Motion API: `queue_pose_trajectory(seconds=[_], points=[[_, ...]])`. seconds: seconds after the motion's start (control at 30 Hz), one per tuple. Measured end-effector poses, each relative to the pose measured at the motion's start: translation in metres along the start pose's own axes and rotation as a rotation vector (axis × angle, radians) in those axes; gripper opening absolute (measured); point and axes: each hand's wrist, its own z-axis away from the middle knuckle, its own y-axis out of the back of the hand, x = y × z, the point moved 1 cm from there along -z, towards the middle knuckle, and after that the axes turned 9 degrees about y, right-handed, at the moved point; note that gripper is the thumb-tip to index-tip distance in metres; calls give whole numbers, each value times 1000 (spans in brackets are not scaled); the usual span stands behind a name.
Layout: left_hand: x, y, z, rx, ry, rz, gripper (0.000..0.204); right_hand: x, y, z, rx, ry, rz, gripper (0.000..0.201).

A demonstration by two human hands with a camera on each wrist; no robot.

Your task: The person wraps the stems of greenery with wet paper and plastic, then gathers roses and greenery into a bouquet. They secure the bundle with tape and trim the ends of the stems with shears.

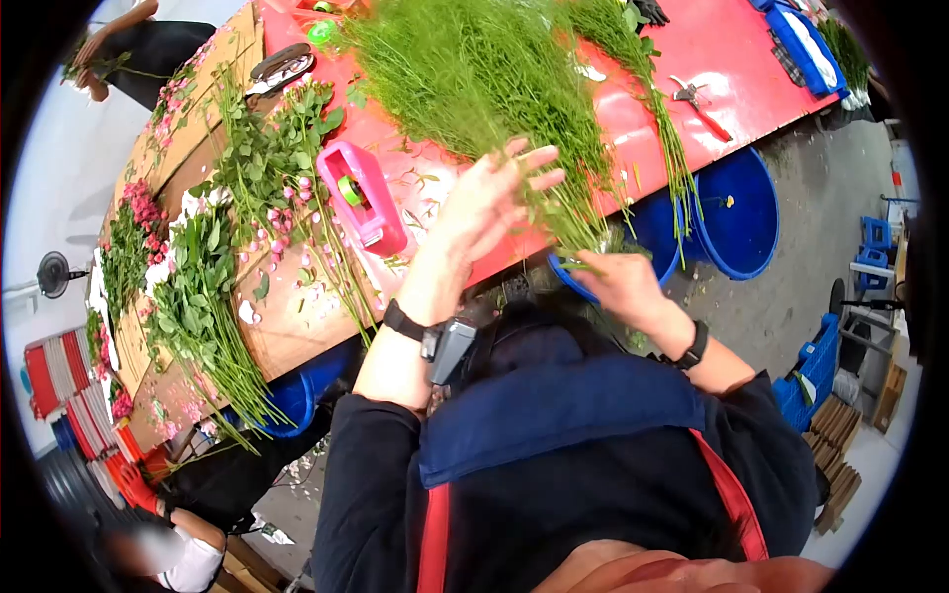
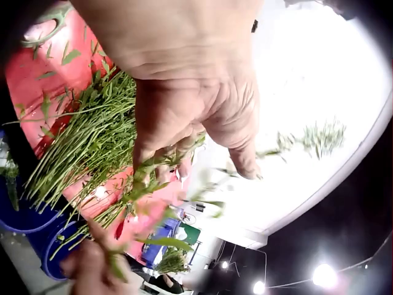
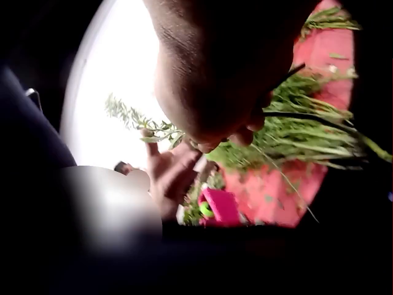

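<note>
A leafy green sprig (image 2: 159, 193) runs between the two hands, blurred in the left wrist view. My right hand (image 1: 628, 287) pinches its stem near the table's front edge; in the right wrist view the curled right hand (image 3: 215, 80) has a stem sticking out to the right. My left hand (image 1: 484, 203) is up beside the sprig's leafy part, fingers spread and palm turned to it; the left wrist view shows the left hand (image 2: 196, 104) with leaves against its fingertips. Behind both hands lies a large pile of thin green stems (image 1: 484, 79) on the red tabletop (image 1: 633, 153).
A pink tape dispenser (image 1: 366, 198) stands left of the left hand. Rose bunches (image 1: 203, 277) lie on brown cardboard further left. Red-handled pruners (image 1: 702, 109) and another green bunch (image 1: 657, 109) are at the right. Blue buckets (image 1: 736, 212) stand below the edge. Other people are at the left.
</note>
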Motion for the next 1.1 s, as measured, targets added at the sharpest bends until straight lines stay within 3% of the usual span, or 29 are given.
queue_pose_trajectory(seconds=[0.1,0.2,0.23,0.33,0.37,0.4,0.43,0.47,0.53,0.6,0.67,0.7,0.73,0.8,0.9,0.93,1.0,1.03,1.1], points=[[-6,8,13,92,-3,-131,42,3,-28,16,-172,-100,-97,19],[-9,3,35,152,-67,-147,41,15,-32,13,-3,-101,-389,19],[-10,4,40,190,-98,-141,41,12,-28,8,-45,-146,-450,17],[-14,22,51,284,-122,-141,42,14,-31,-8,-121,6,-567,16],[-16,26,57,289,-103,-135,42,26,-29,-14,-89,-104,-557,16],[-19,26,62,293,-83,-129,42,47,-27,-24,-19,-281,-424,19],[-17,17,67,279,-94,-132,44,63,-19,-36,174,-321,-167,19],[-18,11,71,286,-95,-159,44,90,-19,-44,304,-244,75,19],[-19,1,77,295,-107,-219,46,128,-20,-62,194,-273,402,19],[-19,-15,89,193,-190,-281,31,156,-32,-70,33,-343,468,18],[-16,-21,99,115,-207,-183,22,164,-28,-71,185,-246,253,17],[-15,-16,99,196,-172,-188,21,159,-24,-73,254,-195,142,17],[-14,-6,98,278,-139,-192,21,134,-6,-76,446,-187,-72,15],[-17,12,92,357,-108,-189,22,86,35,-79,602,-109,-157,13],[-27,25,66,379,-111,-200,31,97,27,-72,571,46,-1,11],[-32,26,61,378,-107,-226,31,111,9,-67,431,-238,-135,9],[-33,32,48,381,-123,-281,31,111,13,-60,509,-113,-111,9],[-29,21,48,380,-96,-233,30,110,14,-61,592,-128,-216,9],[-36,30,43,407,-122,-262,26,114,11,-59,517,-213,-235,9]])
